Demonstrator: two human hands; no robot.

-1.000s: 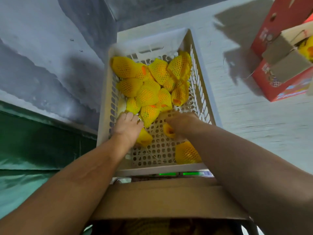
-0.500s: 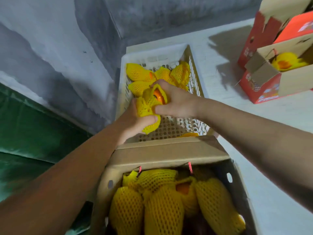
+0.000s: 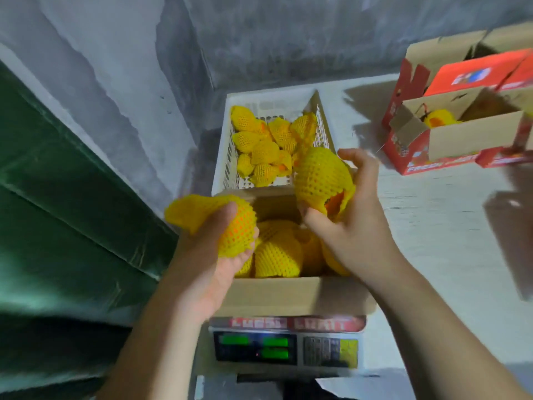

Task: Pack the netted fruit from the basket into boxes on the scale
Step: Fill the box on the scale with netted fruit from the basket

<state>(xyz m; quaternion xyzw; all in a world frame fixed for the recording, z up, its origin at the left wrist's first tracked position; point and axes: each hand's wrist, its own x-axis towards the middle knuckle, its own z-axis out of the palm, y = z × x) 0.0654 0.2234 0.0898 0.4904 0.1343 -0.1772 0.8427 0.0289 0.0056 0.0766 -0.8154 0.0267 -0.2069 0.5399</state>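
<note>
Above the cardboard box [image 3: 288,293] on the scale [image 3: 285,347]: left hand [image 3: 202,264] clasping one netted fruit [image 3: 230,223], right hand [image 3: 352,226] another [image 3: 320,177] — best lowered gently into gaps, nets unsnagged. More behind the box, in the basket [image 3: 227,157].

- Both hands have come back out of the white basket [image 3: 323,116].
- Left hand [image 3: 207,264] and right hand [image 3: 352,226] now each grip one netted fruit, apart, above the open box [image 3: 274,293] on the scale [image 3: 285,347].
</note>
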